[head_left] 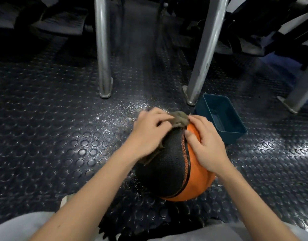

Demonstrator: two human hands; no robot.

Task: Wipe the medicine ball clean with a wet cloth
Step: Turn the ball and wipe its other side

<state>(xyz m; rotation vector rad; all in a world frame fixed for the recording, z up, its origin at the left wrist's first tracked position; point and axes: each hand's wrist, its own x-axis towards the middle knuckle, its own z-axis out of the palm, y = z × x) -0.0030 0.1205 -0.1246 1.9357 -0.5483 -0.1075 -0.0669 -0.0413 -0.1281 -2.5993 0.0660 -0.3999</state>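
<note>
- Head view: the medicine ball [169, 162], black on its left half and orange on its right, sits on the dark studded floor [45, 119] just in front of the person's knees
- A grey-brown cloth [180, 119] lies bunched over the top of the ball; another part of it shows under the left wrist
- The left hand [149, 134] is on the black side, its fingers curled down onto the cloth and gripping it against the ball
- The right hand [205, 141] lies on the orange side, fingers loosely bent along the curve, holding nothing, fingertips touching the cloth's edge
- A blue tub [241, 126] stands just beyond the ball to the right, beside a slanted metal leg [205, 49]
- Glittering wet specks [122, 112] mark the floor left of the ball
</note>
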